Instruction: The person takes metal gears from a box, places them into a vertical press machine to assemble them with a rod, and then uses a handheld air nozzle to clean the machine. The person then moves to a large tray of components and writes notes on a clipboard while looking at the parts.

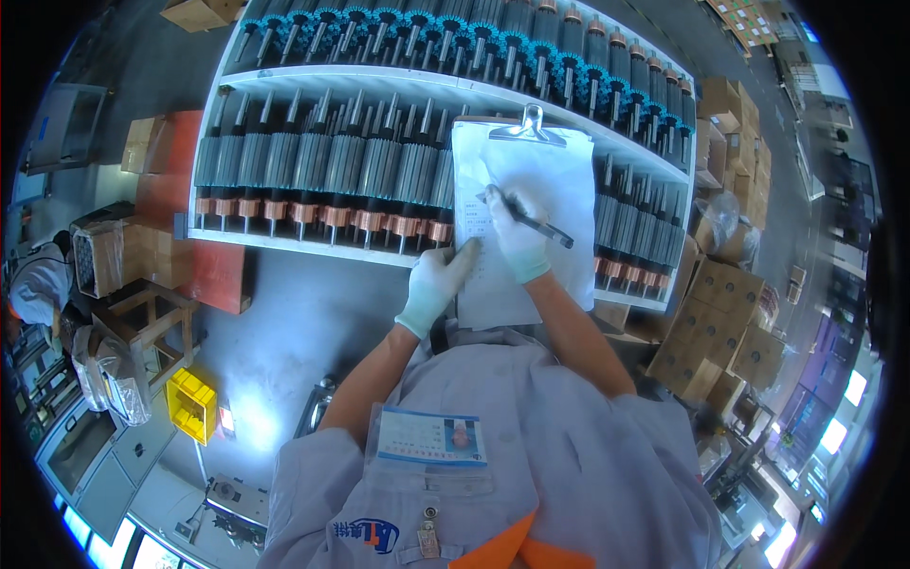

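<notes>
A clipboard with a metal clip (529, 130) and white printed sheets (569, 175) is held up before my chest. My left hand (438, 283), in a white glove, grips its left edge, with the thumb over the paper. In my right hand (518, 237), gloved too, a black pen (548, 230) is pinched, and the hand rests on the sheet. Where the pen's tip meets the paper is hard to make out. Just beyond the clipboard stands a white rack (313, 248) with rows of motor armatures (355, 166); the board hides part of the lower row.
More armatures with blue ends (474, 38) fill the upper shelf. Cardboard boxes (706, 303) are stacked at the right, and others (152, 248) stand left by a red board (218, 275). A yellow crate (191, 406) sits at the lower left. Another person (43, 284) is at far left.
</notes>
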Demonstrator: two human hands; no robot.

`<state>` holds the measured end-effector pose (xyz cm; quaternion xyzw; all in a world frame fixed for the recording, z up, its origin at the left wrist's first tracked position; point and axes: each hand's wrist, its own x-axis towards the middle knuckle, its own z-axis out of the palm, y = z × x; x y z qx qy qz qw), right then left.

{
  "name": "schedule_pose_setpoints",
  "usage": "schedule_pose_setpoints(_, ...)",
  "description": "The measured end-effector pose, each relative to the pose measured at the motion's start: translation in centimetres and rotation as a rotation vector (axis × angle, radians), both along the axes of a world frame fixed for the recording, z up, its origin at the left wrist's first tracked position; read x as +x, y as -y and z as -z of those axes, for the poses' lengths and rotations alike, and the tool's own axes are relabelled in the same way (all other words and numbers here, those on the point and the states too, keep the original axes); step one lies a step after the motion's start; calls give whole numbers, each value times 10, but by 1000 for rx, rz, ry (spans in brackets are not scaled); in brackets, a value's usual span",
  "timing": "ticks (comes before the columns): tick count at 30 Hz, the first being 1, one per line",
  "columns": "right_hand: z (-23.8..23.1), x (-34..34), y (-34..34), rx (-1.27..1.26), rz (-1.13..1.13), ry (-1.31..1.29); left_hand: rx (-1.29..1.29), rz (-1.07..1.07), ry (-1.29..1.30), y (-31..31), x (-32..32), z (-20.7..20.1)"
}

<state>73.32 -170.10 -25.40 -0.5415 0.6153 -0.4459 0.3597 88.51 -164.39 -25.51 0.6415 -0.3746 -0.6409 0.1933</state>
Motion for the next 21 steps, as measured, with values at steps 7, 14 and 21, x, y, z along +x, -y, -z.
schedule_pose_setpoints(7, -10, -1, -1, 49, -28, -45, 23, 10, 2, -1, 0, 4)
schedule_pose_setpoints(14, 1, -2, -1, 26, -35, 11, 9, 12, -7, -1, 1, 3)
schedule_pose_setpoints(21, 8, -1, 0, -37, 10, 26, -1, -16, -36, -1, 1, -2)
